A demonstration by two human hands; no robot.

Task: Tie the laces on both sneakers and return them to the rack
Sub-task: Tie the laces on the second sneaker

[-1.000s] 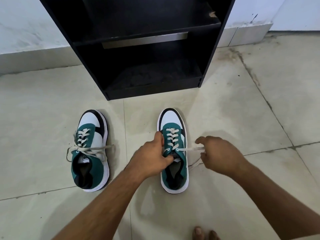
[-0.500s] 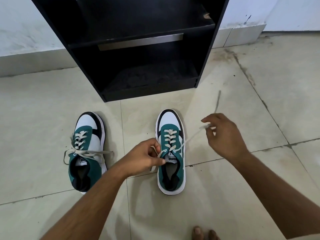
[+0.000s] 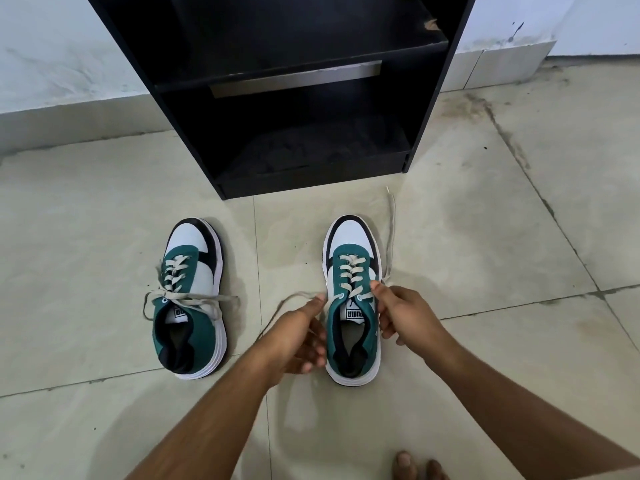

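Observation:
Two green, white and black sneakers stand on the tiled floor, toes toward the black rack (image 3: 429, 109). The left sneaker (image 3: 188, 299) has its laces crossed in a loose knot with ends trailing to both sides. The right sneaker (image 3: 353, 306) lies between my hands. My left hand (image 3: 301, 337) pinches the left lace end (image 3: 284, 304), which loops out over the floor. My right hand (image 3: 401, 313) grips the right lace (image 3: 391, 233) at the top eyelet; that lace runs straight up toward the rack.
The rack's lower shelf (image 3: 311, 150) is open and dusty, with an upper shelf above it. A white wall and skirting run behind it. Bare toes (image 3: 415, 465) show at the bottom edge. Tile joints cross the floor to the right.
My right hand has come back down from the raised pull to the sneaker's top eyelet. The right lace now lies stretched toward the rack. My left hand has drawn its lace end out leftward.

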